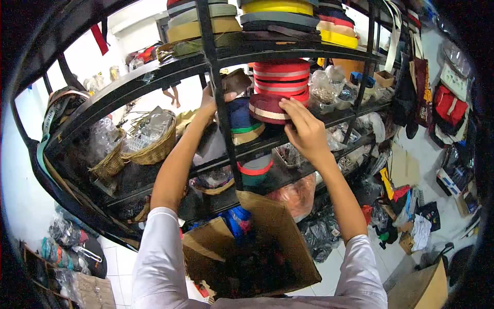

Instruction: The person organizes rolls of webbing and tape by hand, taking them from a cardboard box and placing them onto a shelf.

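My right hand point(309, 131) grips the near edge of a maroon webbing roll point(268, 109) with a pale band, fingers on top and thumb lower down. This roll sits in front of a stack of red and black webbing rolls point(280, 77) on the middle shelf. Reaching in beside the black shelf post, my left hand point(210, 102) is partly hidden by it. Its thumb lies against a tilted dark brown object point(236, 81) whose kind I cannot make out. Between the hands are stacked blue, green and tan rolls point(244, 121).
Black shelf posts point(210, 51) stand close to both arms. Below me is an open cardboard box point(278, 237). Wicker baskets point(154, 141) with plastic bags are at left, bagged small parts point(327, 90) at right. More webbing rolls point(280, 20) fill the upper shelf. Clutter point(411, 221) lies on the floor.
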Action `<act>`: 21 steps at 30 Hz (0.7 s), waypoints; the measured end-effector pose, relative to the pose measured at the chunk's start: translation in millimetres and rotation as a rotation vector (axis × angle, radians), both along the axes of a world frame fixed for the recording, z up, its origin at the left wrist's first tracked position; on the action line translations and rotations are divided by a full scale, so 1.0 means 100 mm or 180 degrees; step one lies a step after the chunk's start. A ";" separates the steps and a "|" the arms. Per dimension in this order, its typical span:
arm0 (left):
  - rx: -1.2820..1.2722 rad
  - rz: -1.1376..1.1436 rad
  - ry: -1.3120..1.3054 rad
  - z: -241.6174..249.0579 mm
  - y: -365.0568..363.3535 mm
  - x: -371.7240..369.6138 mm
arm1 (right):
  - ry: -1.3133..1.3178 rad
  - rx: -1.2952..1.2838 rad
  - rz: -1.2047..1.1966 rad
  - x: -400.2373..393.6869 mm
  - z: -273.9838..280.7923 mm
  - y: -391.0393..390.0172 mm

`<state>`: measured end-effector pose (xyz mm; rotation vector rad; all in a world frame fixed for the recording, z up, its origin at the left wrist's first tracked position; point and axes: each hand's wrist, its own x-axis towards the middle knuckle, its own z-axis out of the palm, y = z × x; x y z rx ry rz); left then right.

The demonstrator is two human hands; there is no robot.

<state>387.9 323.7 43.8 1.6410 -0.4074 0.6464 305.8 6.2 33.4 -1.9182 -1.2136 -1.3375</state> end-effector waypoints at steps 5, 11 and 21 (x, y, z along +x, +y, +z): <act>0.0517 0.0274 -0.0172 0.15 -0.06 0.10 | -0.0463 -0.0222 -0.0309 0.23 0.08 0.35; 0.1383 0.0775 -0.0130 0.38 0.02 -0.07 | -0.0326 -0.0815 -0.0432 0.47 0.14 0.80; 0.0966 -0.0203 0.0231 0.48 -0.24 -0.32 | 0.0444 -0.0888 0.0372 0.53 0.24 0.70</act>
